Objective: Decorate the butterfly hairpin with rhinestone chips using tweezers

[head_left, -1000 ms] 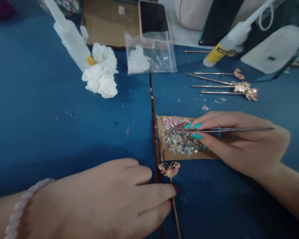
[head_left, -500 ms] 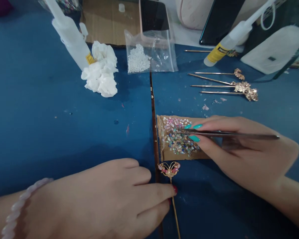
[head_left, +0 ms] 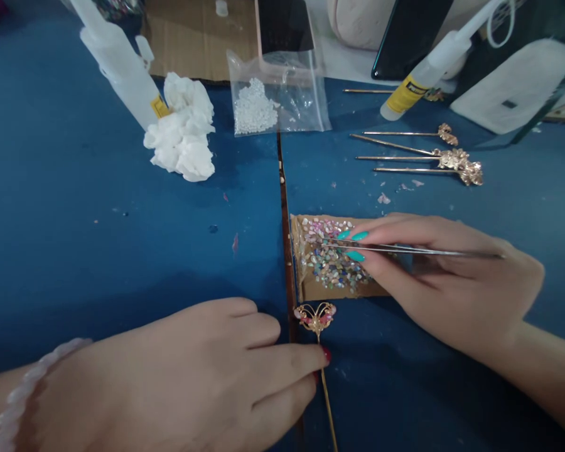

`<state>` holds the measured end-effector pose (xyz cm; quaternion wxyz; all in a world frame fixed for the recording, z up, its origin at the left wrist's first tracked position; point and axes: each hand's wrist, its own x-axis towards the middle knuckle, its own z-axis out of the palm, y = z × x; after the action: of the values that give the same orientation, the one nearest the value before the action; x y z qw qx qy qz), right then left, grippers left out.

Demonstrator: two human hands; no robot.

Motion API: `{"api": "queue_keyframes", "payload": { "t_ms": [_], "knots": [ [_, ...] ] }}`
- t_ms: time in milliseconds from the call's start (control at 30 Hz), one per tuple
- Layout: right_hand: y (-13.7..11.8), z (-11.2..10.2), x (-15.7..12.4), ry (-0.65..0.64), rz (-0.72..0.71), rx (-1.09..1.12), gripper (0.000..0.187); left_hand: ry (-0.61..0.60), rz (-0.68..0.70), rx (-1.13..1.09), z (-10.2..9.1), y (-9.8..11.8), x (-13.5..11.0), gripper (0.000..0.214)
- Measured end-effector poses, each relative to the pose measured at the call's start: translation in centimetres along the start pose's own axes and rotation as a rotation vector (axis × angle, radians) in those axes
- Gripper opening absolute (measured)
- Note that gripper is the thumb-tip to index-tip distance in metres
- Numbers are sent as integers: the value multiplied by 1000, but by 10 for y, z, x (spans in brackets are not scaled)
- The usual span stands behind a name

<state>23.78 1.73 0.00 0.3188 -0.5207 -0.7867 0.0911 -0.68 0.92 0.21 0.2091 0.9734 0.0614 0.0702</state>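
Butterfly hairpin (head_left: 316, 317) lies on the blue table (head_left: 98, 220) just below the cardboard tray (head_left: 306, 285), its gold stem running toward the near edge and cut off at the bottom of the view. Left hand (head_left: 202, 383) pinches the stem between two fingertips, same grip as half a second ago. Right hand (head_left: 452, 276) pinches metal tweezers (head_left: 405, 249); their tips reach into the loose stones (head_left: 332, 260) on the tray, slightly further left than before. Whole scene sits a little lower-left in the view, from head movement; table items unmoved.

Hard to make out: whether the tweezer tips hold a stone, since the stones blur together. Right fingers cover the tray's right end. Stones too many and too small to count.

Counts: one tweezers, one tray, four other gold hairpins (head_left: 452, 157) at far right, a fifth stem behind partly hidden by a glue bottle (head_left: 419, 78). Two glue bottles in all, the second (head_left: 117, 56) far left beside one crumpled tissue (head_left: 181, 132). One clear bag of white beads (head_left: 277, 100). Two phones, cut off at the top.
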Motion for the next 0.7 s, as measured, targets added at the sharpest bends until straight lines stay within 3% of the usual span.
{"api": "queue_keyframes", "payload": {
  "t_ms": [700],
  "knots": [
    [1,-2,4,-34,-34,10,11,-3,39,46,-2,0,-4,40]
  ]
}}
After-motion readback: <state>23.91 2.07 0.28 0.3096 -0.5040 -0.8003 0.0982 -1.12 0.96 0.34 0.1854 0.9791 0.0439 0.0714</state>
